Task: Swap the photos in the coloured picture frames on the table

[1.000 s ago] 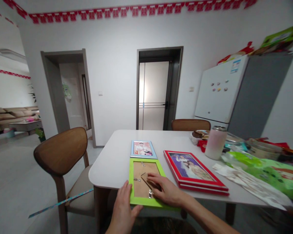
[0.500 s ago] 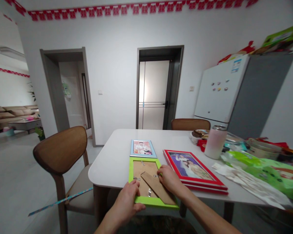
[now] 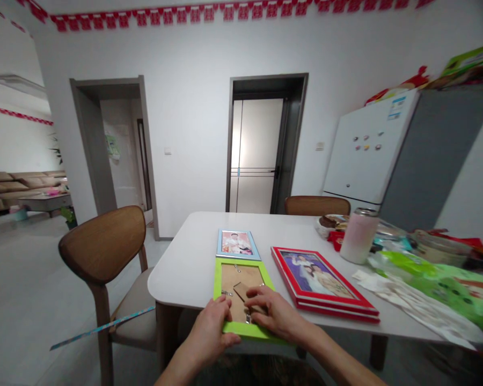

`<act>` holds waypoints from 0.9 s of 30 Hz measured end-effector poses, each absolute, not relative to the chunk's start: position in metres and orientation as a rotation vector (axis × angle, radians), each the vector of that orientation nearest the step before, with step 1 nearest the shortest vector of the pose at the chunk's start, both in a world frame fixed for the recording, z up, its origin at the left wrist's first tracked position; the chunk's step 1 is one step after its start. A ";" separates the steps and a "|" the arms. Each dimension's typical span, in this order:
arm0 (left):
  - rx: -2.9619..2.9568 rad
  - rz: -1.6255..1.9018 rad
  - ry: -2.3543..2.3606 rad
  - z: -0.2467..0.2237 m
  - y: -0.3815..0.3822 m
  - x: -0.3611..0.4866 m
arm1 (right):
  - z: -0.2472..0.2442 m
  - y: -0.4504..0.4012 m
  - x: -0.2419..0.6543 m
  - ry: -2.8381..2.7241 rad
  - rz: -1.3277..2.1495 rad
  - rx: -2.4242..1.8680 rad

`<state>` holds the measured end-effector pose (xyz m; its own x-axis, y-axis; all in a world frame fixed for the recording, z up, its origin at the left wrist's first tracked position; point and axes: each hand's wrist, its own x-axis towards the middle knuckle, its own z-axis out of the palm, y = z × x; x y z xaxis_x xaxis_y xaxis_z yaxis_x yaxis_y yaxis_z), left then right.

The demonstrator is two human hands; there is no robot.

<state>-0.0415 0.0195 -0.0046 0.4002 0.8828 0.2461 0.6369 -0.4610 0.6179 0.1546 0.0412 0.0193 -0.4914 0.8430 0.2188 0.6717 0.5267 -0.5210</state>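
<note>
My left hand had hold of the lime-green photo frame at its near left corner, fingers bent over the left border and thumb spread apart from them along the near edge. The frame lay back side up at the near edge of the white table, showing its brown backing board. My right hand was over the lower right of that board, fingers half curled and hiding most of the easel stand; I cannot tell whether they pinched it or only rested there. Just by those fingertips was a metal clip at the near side of the board. Right beyond the green one lay a light-blue photo frame, picture up. To the right sat a stack of red photo frames, with a pink-and-white bottle upright beyond it.
</note>
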 end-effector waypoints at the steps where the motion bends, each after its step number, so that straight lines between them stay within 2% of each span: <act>1: 2.237 0.776 1.297 -0.005 0.020 -0.042 | 0.020 0.038 0.152 -2.337 0.562 -1.229; 27: 2.254 0.807 1.317 -0.006 0.022 -0.044 | 0.004 0.063 0.124 -2.199 0.310 -1.300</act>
